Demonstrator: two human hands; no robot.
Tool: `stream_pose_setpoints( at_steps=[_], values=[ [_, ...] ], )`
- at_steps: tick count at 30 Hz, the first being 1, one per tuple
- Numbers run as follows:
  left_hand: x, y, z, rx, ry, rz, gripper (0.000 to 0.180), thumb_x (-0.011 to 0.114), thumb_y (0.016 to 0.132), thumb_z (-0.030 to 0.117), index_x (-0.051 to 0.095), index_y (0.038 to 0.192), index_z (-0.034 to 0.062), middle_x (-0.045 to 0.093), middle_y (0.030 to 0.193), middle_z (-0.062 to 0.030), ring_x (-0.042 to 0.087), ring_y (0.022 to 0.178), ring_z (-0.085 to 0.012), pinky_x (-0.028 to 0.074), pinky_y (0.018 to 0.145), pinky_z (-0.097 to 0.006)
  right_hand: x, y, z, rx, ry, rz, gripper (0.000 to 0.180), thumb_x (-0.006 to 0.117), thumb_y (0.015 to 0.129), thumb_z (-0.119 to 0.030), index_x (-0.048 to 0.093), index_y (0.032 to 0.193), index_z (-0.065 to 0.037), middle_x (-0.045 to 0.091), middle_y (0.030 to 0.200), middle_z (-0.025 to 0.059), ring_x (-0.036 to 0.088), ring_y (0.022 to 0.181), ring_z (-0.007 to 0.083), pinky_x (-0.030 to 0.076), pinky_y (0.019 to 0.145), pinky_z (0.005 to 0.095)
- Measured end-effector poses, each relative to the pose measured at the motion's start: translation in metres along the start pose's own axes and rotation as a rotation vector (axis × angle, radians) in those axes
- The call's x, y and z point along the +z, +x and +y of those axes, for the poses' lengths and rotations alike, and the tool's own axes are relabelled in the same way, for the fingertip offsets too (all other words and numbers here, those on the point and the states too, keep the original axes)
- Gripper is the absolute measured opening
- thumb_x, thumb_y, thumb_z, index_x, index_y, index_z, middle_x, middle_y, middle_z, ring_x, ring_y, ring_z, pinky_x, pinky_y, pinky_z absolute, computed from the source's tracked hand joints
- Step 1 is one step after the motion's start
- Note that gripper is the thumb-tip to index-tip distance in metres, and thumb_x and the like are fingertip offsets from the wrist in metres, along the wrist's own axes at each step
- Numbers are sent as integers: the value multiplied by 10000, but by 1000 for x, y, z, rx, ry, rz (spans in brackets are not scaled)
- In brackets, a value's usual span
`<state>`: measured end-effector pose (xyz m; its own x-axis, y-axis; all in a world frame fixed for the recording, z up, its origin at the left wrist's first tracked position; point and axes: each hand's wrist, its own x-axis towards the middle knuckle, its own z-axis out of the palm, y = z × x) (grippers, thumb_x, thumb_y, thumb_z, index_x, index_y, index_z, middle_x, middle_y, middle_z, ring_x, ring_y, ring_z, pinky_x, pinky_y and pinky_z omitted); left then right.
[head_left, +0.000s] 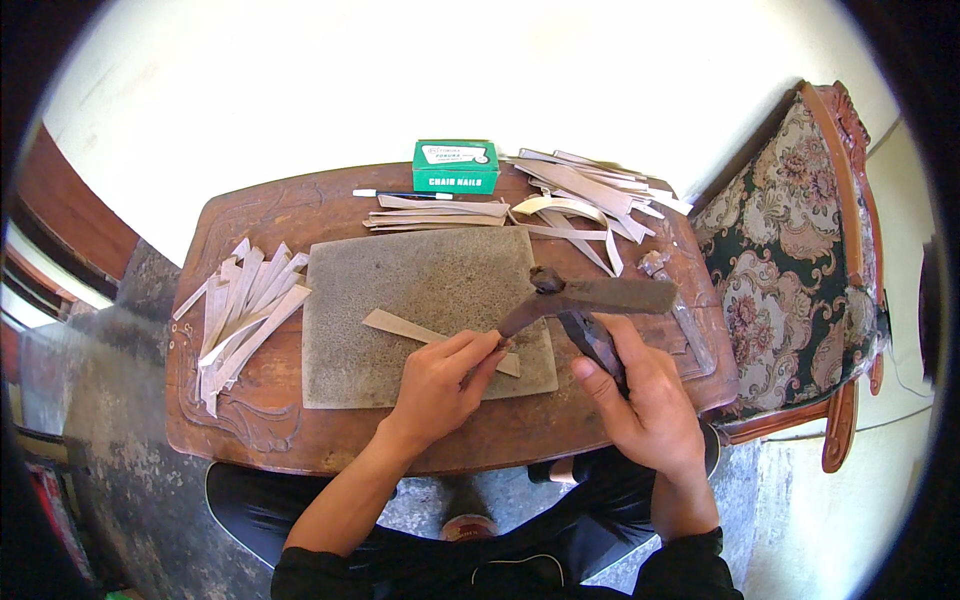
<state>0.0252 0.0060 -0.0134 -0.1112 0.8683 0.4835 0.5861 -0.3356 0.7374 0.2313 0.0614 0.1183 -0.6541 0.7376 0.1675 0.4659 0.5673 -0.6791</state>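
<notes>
The left hand (438,388) grips the narrow end of a flat brown blade (625,295), apparently stiff metal, best held there; the right hand (655,405), alongside, clasps a black handle (588,338).

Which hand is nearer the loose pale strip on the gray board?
Left. The left hand is over the pale strip, hiding its middle; the right hand is to the strip's right, beyond the gray board's edge.

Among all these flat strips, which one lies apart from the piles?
The lone pale strip lying aslant on the grey slab, partly hidden by the left hand; the others are bunched on the wooden table.
</notes>
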Motion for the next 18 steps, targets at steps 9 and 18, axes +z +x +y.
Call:
stream_pose_setpoints(
  at_steps=[9,18],
  values=[
    [1,-4,1,9,-12,17,172,715,904,21,714,1075,4,718,926,-124,644,635,-216,482,557,-315,-18,3,-12,-29,-62,18,314,647,997,-176,536,1247,-20,655,834,224,667,778,458,501,669,468],
    [0,0,-1,6,-14,9,176,712,900,10,712,1076,-2,710,919,-129,637,630,-213,474,549,-319,-13,8,-12,-35,-62,-5,335,650,993,-176,525,1263,-22,664,894,260,658,847,488,497,690,501]
  ],
)
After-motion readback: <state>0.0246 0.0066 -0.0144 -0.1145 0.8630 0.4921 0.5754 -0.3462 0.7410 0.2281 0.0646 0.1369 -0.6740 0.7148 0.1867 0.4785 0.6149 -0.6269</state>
